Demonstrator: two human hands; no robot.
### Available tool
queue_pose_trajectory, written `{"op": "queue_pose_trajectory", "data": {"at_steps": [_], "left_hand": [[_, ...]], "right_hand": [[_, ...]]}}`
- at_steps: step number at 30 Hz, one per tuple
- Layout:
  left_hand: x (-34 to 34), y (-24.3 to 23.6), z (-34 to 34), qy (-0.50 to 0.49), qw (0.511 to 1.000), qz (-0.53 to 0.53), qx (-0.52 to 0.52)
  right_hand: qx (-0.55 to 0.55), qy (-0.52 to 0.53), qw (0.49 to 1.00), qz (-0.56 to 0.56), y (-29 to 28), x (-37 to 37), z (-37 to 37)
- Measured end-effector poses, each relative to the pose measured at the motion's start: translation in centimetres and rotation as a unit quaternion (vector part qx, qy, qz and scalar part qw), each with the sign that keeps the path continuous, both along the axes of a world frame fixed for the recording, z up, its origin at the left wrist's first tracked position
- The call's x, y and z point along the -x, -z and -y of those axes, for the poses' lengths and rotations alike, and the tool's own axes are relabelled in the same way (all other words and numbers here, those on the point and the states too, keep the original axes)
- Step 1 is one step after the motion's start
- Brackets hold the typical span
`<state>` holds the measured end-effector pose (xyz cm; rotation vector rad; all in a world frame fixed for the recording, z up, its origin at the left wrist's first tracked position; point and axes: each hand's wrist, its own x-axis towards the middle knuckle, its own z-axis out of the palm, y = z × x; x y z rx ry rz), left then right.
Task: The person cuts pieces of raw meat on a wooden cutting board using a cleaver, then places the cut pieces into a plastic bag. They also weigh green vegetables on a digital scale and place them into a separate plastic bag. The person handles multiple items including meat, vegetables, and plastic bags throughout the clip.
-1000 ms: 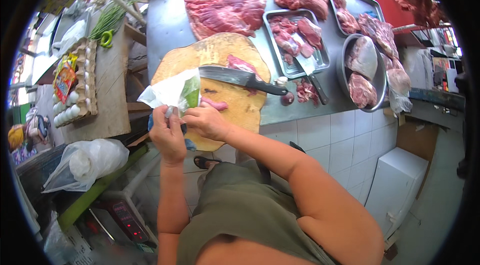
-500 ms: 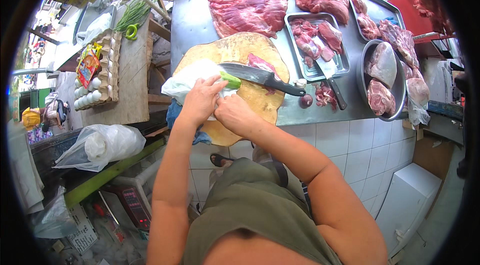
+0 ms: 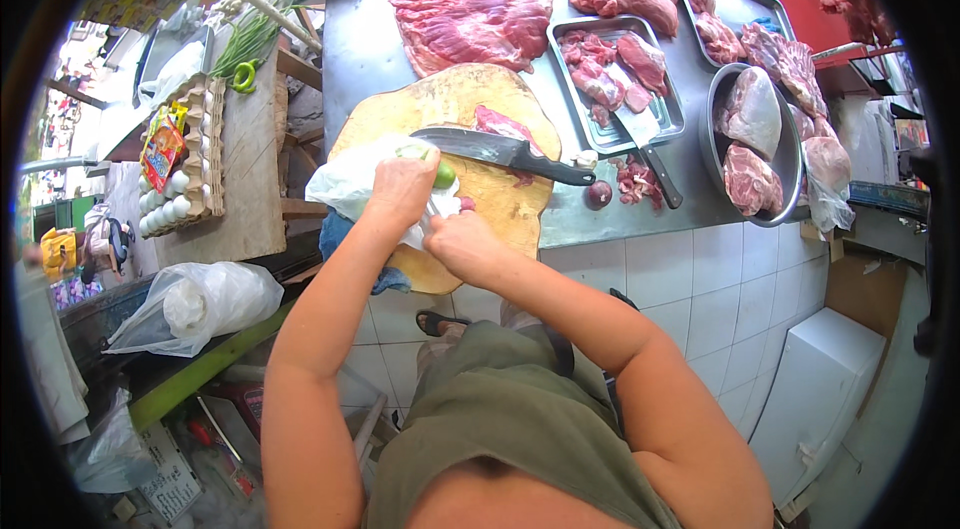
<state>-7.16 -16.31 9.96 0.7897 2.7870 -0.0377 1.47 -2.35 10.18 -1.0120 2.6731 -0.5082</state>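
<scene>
Over the round wooden chopping board [image 3: 500, 254], my left hand [image 3: 403, 191] is closed around a green vegetable [image 3: 444, 175], whose exact kind is hard to make out. A white plastic bag [image 3: 345, 179] lies bunched under and beside this hand. Just to the right, my right hand [image 3: 466, 247] is closed in a pinch on the bag's edge, its fingertips partly hidden. Beyond both hands a large black-handled knife [image 3: 500, 151] rests across the board, with a small piece of red meat [image 3: 497, 121] behind its blade.
Big meat slabs [image 3: 470, 14] lie on the metal table. To the right are a meat tray [image 3: 600, 141] with a cleaver [image 3: 650, 159], a metal basin [image 3: 715, 149] and a small red onion [image 3: 598, 194]. Egg cartons [image 3: 205, 144] stand left; a bagged roll [image 3: 195, 304] sits nearer.
My left hand has turned from lying over the bag to a closed grip on the vegetable. The vegetable's end now points more downward. My right hand stays low beside it, still closed.
</scene>
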Motion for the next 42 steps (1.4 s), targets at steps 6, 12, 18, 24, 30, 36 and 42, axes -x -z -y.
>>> {"op": "queue_pose_trajectory", "data": {"at_steps": [6, 12, 18, 24, 30, 36, 42], "left_hand": [[-0.8, -2.1, 3.5, 0.110, 0.994, -0.002, -0.004], [-1.4, -2.5, 2.9, 0.073, 0.996, 0.043, -0.022], [-4.5, -2.9, -0.5, -0.028, 0.992, -0.061, -0.109], [-10.4, -3.9, -1.2, -0.117, 0.970, -0.139, -0.163], [-18.6, -2.5, 4.5, -0.100, 0.951, -0.100, -0.276], [-29.6, 1.7, 14.2, -0.345, 0.911, -0.027, -0.223], [-42.6, 5.5, 22.4, -0.503, 0.802, 0.310, -0.093]], "right_hand": [[-0.078, 0.200, 0.973, 0.083, -0.1, 0.3, -7.4], [0.087, 0.462, 0.883, -0.015, 2.8, -3.8, -16.4], [-0.033, 0.486, 0.863, -0.136, 12.4, -1.9, -21.0], [0.168, 0.458, 0.867, -0.105, 18.4, 1.6, -20.7], [0.169, 0.548, 0.808, -0.134, 15.8, -2.9, -22.0], [0.412, 0.480, 0.774, -0.033, 4.7, -9.8, -12.4], [0.337, 0.043, 0.897, 0.282, 1.5, -14.1, 18.2]]}}
